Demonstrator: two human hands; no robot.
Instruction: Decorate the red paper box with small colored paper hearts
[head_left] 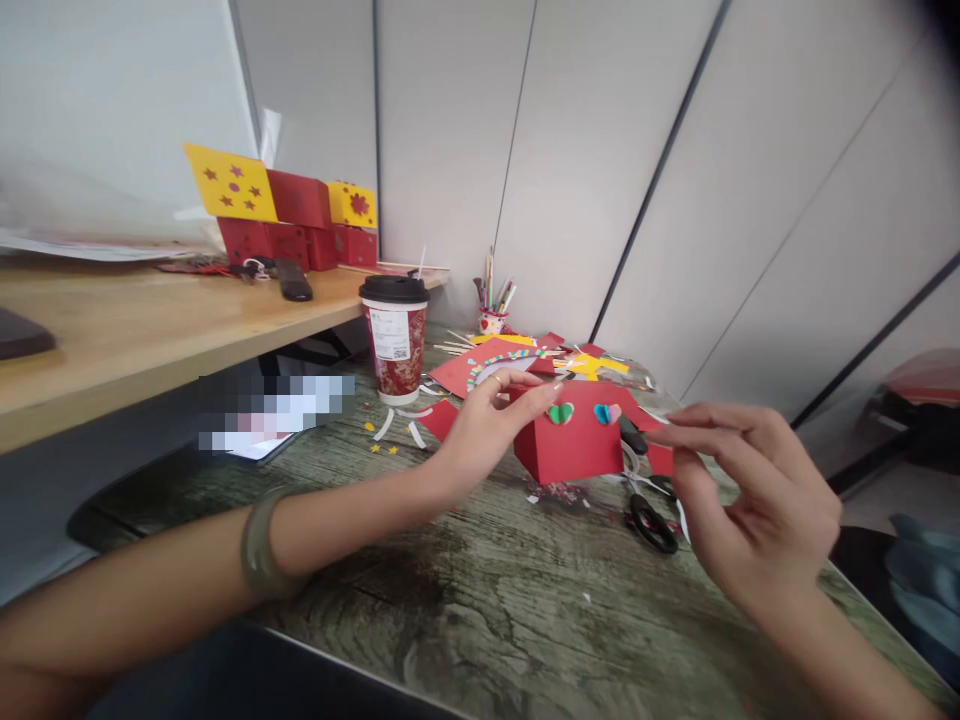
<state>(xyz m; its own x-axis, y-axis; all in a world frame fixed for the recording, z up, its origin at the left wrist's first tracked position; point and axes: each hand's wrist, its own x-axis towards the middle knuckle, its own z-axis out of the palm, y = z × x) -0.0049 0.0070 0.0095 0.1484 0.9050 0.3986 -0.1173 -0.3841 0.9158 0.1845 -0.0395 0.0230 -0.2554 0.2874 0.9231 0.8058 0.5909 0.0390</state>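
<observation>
My left hand (487, 425) grips the left top edge of a folded red paper box (574, 445) held just above the table. Two small paper hearts, one green and red (559, 413), one blue and pink (607, 413), sit on its front flap. My right hand (750, 500) hovers just right of the box with thumb and forefinger pinched together; what they pinch is too small to make out. A pale bangle circles my left wrist.
Black-handled scissors (651, 522) lie on the wooden table (480, 600) under my right hand. A lidded coffee cup (394, 338), red and yellow paper scraps (517, 362) and a pen pot (493, 312) stand behind. Finished red and yellow boxes (289, 215) sit on the left shelf.
</observation>
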